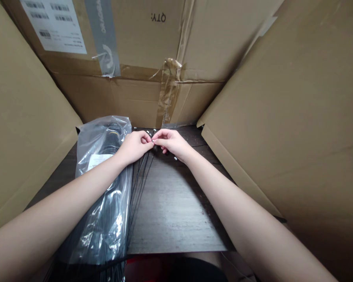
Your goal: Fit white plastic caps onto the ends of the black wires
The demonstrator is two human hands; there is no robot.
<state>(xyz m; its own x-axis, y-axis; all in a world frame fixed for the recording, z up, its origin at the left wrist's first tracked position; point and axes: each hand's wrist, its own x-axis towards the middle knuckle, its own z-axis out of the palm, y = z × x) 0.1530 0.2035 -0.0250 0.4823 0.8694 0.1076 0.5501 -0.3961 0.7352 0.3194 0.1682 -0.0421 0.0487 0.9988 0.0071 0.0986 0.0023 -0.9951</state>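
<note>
My left hand (134,147) and my right hand (174,144) meet over the far part of the dark table (176,211). Thumb and forefinger of each are pinched together at the end of a thin black cable, where a tiny white-and-dark tip shows between the fingertips. The fingers cover most of that tip. Several thin black cables (139,180) run from beneath my hands toward the near table edge. Left of them lies a clear plastic bag (117,211) with black cables inside and a white label on it; my left forearm crosses above it.
A large cardboard box (141,43) with tape and a barcode label stands at the back. Cardboard panels rise at the left (23,98) and the right (297,105). Small white pieces, one a white tip (175,158), lie around my hands.
</note>
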